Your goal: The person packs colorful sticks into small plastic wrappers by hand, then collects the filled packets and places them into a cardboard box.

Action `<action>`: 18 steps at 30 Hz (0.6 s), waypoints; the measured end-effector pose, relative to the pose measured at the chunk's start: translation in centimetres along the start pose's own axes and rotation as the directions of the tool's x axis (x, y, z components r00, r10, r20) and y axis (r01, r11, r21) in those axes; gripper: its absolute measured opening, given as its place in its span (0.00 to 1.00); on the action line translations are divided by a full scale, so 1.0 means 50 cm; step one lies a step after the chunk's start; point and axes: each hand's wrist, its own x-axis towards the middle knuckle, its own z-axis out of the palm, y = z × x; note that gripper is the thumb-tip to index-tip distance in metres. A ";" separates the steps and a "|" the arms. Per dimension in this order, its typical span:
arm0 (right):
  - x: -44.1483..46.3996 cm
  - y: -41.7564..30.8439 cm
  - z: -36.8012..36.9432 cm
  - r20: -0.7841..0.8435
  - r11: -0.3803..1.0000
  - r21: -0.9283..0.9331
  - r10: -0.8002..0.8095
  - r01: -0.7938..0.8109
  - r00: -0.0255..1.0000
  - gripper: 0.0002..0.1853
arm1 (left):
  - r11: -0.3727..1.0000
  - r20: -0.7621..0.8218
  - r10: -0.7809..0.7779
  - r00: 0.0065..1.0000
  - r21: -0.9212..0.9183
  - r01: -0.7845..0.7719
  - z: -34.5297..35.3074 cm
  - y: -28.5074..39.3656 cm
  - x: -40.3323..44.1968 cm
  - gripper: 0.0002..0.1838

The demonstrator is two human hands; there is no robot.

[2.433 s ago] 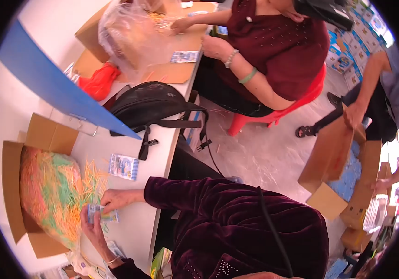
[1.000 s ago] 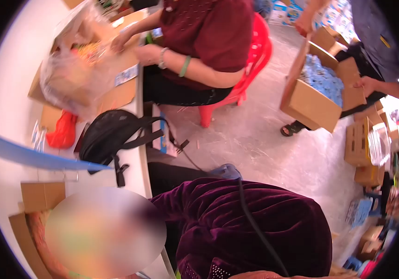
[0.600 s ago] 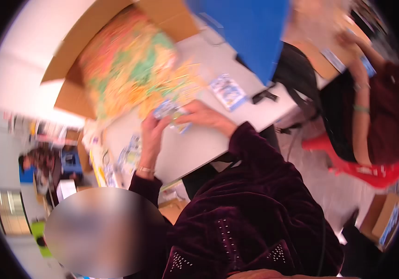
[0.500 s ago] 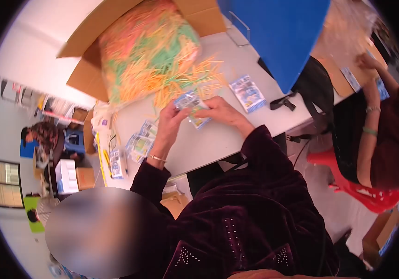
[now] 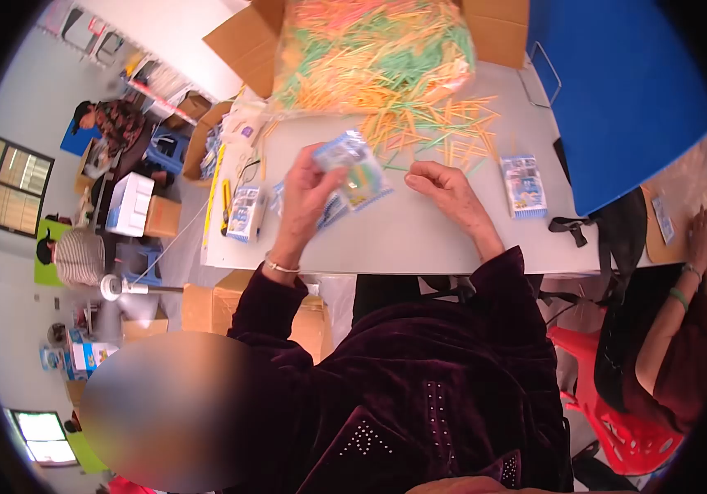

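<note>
Room: white walls with a dark-framed window point(image 5: 12, 185) at left; people among cartons beyond the left edge of the surface; a co-worker's arm point(image 5: 662, 342) and a red plastic chair point(image 5: 633, 445) at right.
Surface: white, smooth-topped table point(image 5: 370, 247), near edge before the torso.
Divider: flat blue panel point(image 5: 633, 107), over the surface's right side.
Carton: brown cardboard box point(image 5: 497, 33) at the far edge, filled with thin pink, orange and green sticks point(image 5: 370, 58).
Spill: loose orange and green sticks point(image 5: 452, 123), from the carton toward mid-surface, beyond the right hand point(image 5: 456, 198).
Held packet: clear plastic sachet with blue-and-white print point(image 5: 353, 169), raised over mid-surface; long axis slants far-left to near-right.
Left hand point(image 5: 308, 189): thumb and fingers gripping the sachet's left margin; sachet extends rightward from this grip.
Right hand: fingers curled together, nothing visible between them; fingertips just beside the sachet's right margin, apart.
Flat packet: blue-and-white printed packet point(image 5: 525, 188), near the right edge.
Cutter: yellow-and-black knife point(image 5: 226, 202), near the left edge.
</note>
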 end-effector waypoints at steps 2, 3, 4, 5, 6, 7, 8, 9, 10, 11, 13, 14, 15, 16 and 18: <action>0.016 -0.001 0.035 0.037 0.998 -0.062 0.031 -0.029 0.999 0.13 | 1.000 -0.141 0.003 0.990 0.011 -0.002 -0.074 -0.004 -0.025 0.17; 0.028 0.000 0.063 0.018 0.998 -0.061 -0.005 0.006 1.000 0.14 | 0.999 -0.217 -0.016 0.976 0.029 0.023 -0.097 -0.004 -0.036 0.16; 0.040 0.002 0.089 -0.004 0.997 -0.059 -0.042 0.042 0.999 0.16 | 0.999 -0.226 -0.015 0.974 0.032 0.022 -0.124 -0.016 -0.046 0.16; 0.054 0.006 0.112 0.003 0.997 -0.057 -0.044 0.044 0.999 0.16 | 0.996 -0.264 -0.068 0.962 0.036 0.080 -0.154 -0.039 -0.056 0.16; 0.070 0.013 0.134 -0.049 0.980 -0.182 -0.096 0.086 0.994 0.16 | 0.990 -0.301 -0.120 0.946 0.037 0.137 -0.168 -0.051 -0.063 0.16; 0.084 0.018 0.152 -0.093 0.944 -0.306 -0.156 0.121 0.983 0.17 | 0.991 -0.331 -0.096 0.939 0.052 0.120 -0.174 -0.068 -0.069 0.14; 0.097 0.023 0.167 -0.083 0.943 -0.307 -0.159 0.127 0.984 0.17 | 0.992 -0.340 -0.093 0.936 0.051 0.117 -0.180 -0.085 -0.072 0.14; 0.109 0.027 0.180 -0.048 0.905 -0.418 -0.112 0.082 0.993 0.17 | 0.985 -0.357 -0.056 0.932 0.131 0.109 -0.185 -0.100 -0.072 0.15; 0.117 0.032 0.193 -0.020 0.850 -0.524 -0.060 0.041 0.998 0.18 | 0.973 -0.371 -0.020 0.928 0.208 0.104 -0.195 -0.116 -0.073 0.16; 0.118 0.039 0.206 -0.012 0.849 -0.527 -0.061 0.045 0.998 0.18 | 0.868 -0.379 -0.014 0.925 0.455 0.199 -0.215 -0.131 -0.075 0.18; 0.114 0.048 0.227 -0.102 0.752 -0.606 -0.394 0.257 0.913 0.17 | 0.829 -0.405 0.050 0.913 0.526 0.188 -0.213 -0.141 -0.079 0.21; 0.117 0.051 0.233 -0.094 0.750 -0.608 -0.393 0.260 0.915 0.17 | 0.781 -0.420 0.111 0.901 0.597 0.182 -0.210 -0.147 -0.082 0.24; 0.117 0.048 0.240 -0.057 0.738 -0.615 -0.390 0.276 0.919 0.17 | 0.784 -0.426 0.108 0.898 0.592 0.187 -0.208 -0.148 -0.085 0.24; 0.117 0.045 0.246 -0.020 0.727 -0.622 -0.387 0.292 0.922 0.18 | 0.776 -0.416 0.073 0.907 0.594 0.210 -0.206 -0.148 -0.088 0.27; 0.113 0.044 0.259 0.058 0.715 -0.629 -0.349 0.305 0.935 0.18 | 0.770 -0.411 0.039 0.911 0.594 0.235 -0.196 -0.148 -0.093 0.30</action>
